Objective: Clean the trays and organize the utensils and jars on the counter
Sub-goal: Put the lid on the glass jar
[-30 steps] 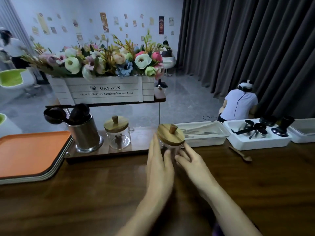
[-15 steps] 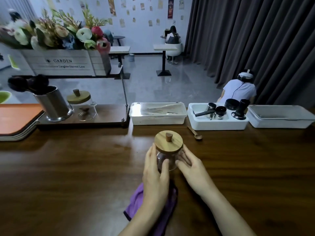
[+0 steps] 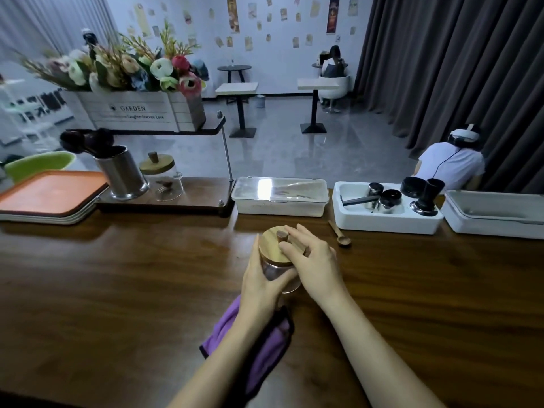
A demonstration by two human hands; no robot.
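My left hand [image 3: 262,285] wraps the glass jar [image 3: 278,270] on the dark wooden counter [image 3: 117,290]. My right hand [image 3: 315,260] curls over its lid [image 3: 270,245]. Orange trays [image 3: 50,195] sit far left of my hands and a dark curtain [image 3: 441,69] hangs beyond. My left wrist hides part of a purple cloth [image 3: 268,346]. The jar's contents are hard to make out.

Far beyond the left hand [image 3: 260,285] and off to its left, the white slatted wooden flower box [image 3: 132,113] is displaying "GARDEN" in dark capitals. A smaller line beneath is reading partly "Laughter Harvest Love". The paper wall posters [image 3: 232,14] are showing nothing legible.
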